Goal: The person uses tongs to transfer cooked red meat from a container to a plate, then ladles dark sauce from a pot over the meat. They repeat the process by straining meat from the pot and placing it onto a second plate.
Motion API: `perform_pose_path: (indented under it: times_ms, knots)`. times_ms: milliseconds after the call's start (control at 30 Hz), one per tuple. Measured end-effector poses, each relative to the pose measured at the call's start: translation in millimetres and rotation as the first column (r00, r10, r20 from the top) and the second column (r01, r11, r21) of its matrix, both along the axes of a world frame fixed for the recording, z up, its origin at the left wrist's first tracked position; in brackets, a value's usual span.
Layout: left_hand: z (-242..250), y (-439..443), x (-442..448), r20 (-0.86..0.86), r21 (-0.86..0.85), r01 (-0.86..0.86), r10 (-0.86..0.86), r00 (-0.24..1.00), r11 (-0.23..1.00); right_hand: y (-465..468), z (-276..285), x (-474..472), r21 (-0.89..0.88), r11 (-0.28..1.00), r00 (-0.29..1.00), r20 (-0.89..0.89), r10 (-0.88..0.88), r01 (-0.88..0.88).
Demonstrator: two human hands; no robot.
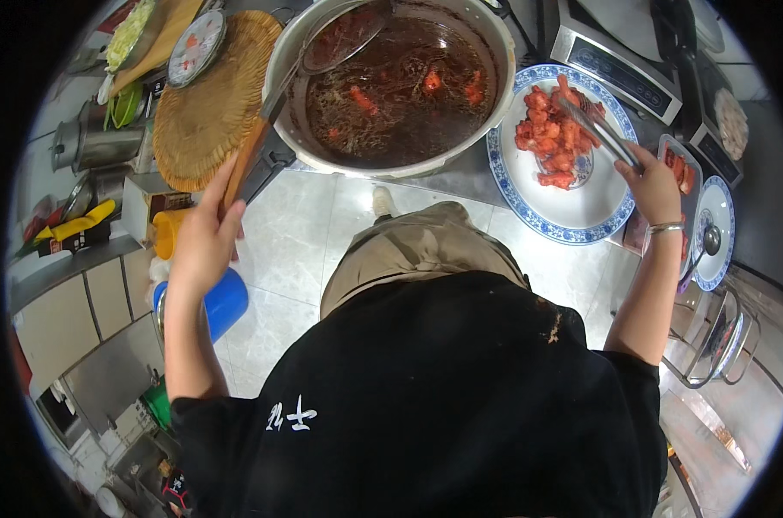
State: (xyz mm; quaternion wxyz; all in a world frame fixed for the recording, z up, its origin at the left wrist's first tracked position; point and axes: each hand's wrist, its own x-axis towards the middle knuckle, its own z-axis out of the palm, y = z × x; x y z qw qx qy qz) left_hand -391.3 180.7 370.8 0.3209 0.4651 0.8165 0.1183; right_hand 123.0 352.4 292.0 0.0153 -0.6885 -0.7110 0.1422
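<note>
My left hand (213, 223) grips the wooden handle (247, 155) of a wire-mesh skimmer. Its round mesh head (346, 39) rests inside the rim of a large metal pot (504, 71), over dark liquid (391, 136) where several red meat pieces (364, 100) float. In my right hand (653, 181) are metal tongs (598, 133), their tips on a heap of red chicken pieces (546, 126). That heap sits on a large white plate with a blue patterned rim (563, 234), right of the pot. Whether the tongs pinch a piece, I cannot tell.
A round wooden chopping block (200, 139) carrying a small covered dish (197, 48) is left of the pot. An induction cooker (618, 71) stands behind the plate. At right are a tray of red meat (679, 168) and a smaller plate (705, 272) with a ladle (711, 241). A blue bucket (226, 304) sits low at left.
</note>
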Motion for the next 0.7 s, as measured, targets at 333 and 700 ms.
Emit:
perform_pose_path:
  times_ms: [333, 700]
  knots:
    - [5.8, 48.3, 19.5, 0.078, -0.258, 0.160, -0.145, 0.986, 0.953, -24.1, -26.8, 13.0, 0.040, 0.986, 0.956, -0.251, -0.149, 0.165]
    - [11.4, 44.8, 45.5, 0.648, -0.410, 0.119, 0.197, 0.736, 0.904, -39.8, -27.3, 41.3, 0.115, 0.967, 0.911, -0.376, -0.168, 0.226]
